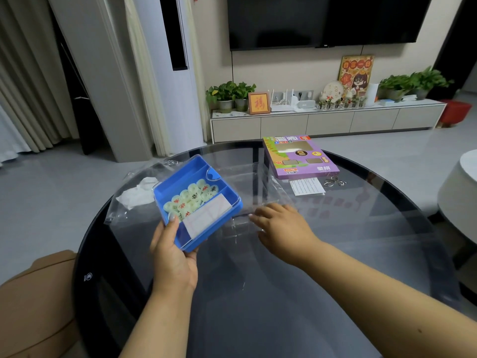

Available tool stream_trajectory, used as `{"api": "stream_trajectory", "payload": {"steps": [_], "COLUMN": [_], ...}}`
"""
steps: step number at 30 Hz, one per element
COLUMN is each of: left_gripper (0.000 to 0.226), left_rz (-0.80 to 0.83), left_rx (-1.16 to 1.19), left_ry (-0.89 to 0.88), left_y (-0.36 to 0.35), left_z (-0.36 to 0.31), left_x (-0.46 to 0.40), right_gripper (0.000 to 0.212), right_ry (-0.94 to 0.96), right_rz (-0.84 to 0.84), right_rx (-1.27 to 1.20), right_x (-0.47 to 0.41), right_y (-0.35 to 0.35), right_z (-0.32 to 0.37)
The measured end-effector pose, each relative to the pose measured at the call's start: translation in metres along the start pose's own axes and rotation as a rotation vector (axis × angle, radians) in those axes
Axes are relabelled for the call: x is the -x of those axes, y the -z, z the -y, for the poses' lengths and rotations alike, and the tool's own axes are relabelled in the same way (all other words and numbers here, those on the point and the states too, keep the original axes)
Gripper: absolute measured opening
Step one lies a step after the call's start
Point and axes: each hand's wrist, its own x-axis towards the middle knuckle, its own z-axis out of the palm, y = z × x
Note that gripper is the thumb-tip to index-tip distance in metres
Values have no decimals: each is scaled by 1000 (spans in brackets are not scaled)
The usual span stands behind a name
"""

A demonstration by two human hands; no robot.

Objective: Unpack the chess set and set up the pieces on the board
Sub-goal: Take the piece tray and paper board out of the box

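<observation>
The left hand (173, 257) grips the blue plastic tray (196, 200) of pale round chess pieces (192, 198) — thumb on its near rim, fingers curled beneath — tilted above the round dark glass surface (284, 293). The right hand (281, 227), fingers loosely spread, rests on clear plastic wrapping (247, 184) just beside the tray.

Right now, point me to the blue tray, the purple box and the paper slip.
blue tray (225, 193): head view, on its right wall.
purple box (299, 157): head view, middle of its printed lid.
paper slip (306, 186): head view, centre of the sheet.
</observation>
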Motion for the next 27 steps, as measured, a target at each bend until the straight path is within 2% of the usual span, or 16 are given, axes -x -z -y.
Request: {"api": "stream_trajectory", "payload": {"steps": [4, 10, 15, 27], "left_gripper": [17, 14, 13, 13], "left_rz": [5, -6, -28, -40], "left_rx": [-28, -76, -95, -132], "left_ry": [6, 24, 60, 65], "left_y": [0, 0, 3, 3], "left_z": [2, 6, 11, 17], "left_x": [1, 1, -3, -9], "right_gripper": [62, 65, 71, 58], "right_ry": [-79, -160, -172, -345], "right_rz": [159, 335, 418, 476], "right_rx": [-3, 30, 57, -113], "right_x": [-9, -63, -98, -147], "right_y": [-12, -22, -23, -43], "right_z": [4, -11, -29, -48]}}
